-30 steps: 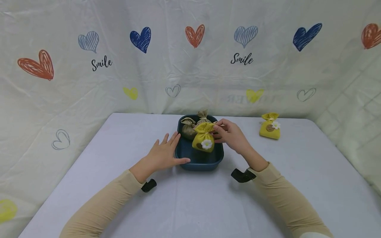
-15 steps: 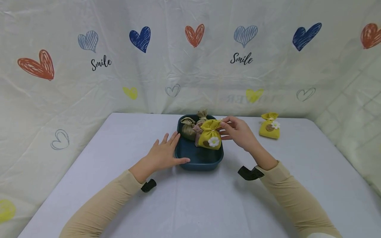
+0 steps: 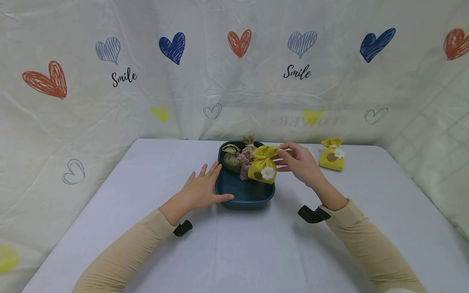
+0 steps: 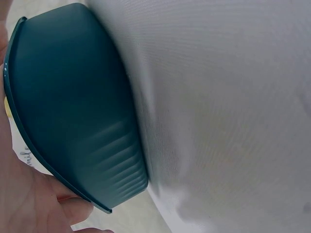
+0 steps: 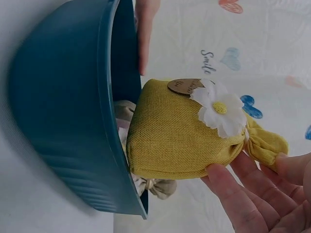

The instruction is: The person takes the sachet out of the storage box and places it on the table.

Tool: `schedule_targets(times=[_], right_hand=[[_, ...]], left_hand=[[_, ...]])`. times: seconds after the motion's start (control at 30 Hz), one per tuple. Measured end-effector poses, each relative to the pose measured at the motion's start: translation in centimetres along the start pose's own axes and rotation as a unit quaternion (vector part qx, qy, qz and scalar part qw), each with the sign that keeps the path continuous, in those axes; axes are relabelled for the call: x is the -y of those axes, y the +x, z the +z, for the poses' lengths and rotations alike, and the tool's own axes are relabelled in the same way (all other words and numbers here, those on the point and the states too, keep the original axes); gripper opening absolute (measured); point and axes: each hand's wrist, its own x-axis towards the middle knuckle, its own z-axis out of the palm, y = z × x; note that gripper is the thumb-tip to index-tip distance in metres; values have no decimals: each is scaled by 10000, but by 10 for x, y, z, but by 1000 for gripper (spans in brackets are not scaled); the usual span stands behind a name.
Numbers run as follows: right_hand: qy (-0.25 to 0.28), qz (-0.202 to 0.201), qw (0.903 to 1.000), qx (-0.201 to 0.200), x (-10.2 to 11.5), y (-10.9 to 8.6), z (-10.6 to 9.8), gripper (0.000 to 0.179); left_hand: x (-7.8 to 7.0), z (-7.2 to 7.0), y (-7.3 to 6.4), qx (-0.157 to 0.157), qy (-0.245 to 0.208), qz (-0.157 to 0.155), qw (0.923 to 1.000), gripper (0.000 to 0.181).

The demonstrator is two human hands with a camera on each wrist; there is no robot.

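My right hand (image 3: 301,165) pinches the gathered neck of a yellow cloth sachet (image 3: 261,167). The sachet hangs upright over the right side of a dark blue-green tub (image 3: 243,204). In the right wrist view the yellow sachet (image 5: 177,131), with its white flower and brown tag, is just above the tub's rim (image 5: 104,73). My left hand (image 3: 198,191) rests on the tub's left rim with its fingers spread. Inside the tub sit an olive sachet (image 3: 231,162), a brownish sachet (image 3: 249,142) and a pinkish sachet (image 3: 244,166), partly hidden by the yellow one.
Another yellow sachet (image 3: 331,156) with a white flower stands on the white table (image 3: 242,252), to the right near the back edge. A pale curtain (image 3: 205,81) printed with hearts hangs behind the table.
My right hand has moved to the right with the yellow sachet, from over the tub's middle to its right side. The pinkish sachet now shows more. My left hand has stayed put.
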Motion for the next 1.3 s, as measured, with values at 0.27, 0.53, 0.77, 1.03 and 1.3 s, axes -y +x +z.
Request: schedule_targets(times=[0.27, 0.53, 0.77, 1.03, 1.3], right_hand=[[7, 44, 10000, -52, 4, -3, -8, 35], [-46, 13, 10000, -19, 4, -7, -14, 36], [145, 38, 9999, -9, -1, -10, -24, 35], [59, -86, 9998, -172, -5, -15, -37, 34], [-173, -119, 9995, -249, -15, -25, -51, 36]], left_hand=[[-1, -1, -1, 6, 37, 5, 10000, 112], [0, -1, -1, 15, 36, 20, 10000, 112], [0, 1, 0, -35, 48, 22, 10000, 112], [-3, -1, -1, -25, 72, -20, 10000, 112], [-2, -1, -1, 2, 61, -63, 10000, 112]])
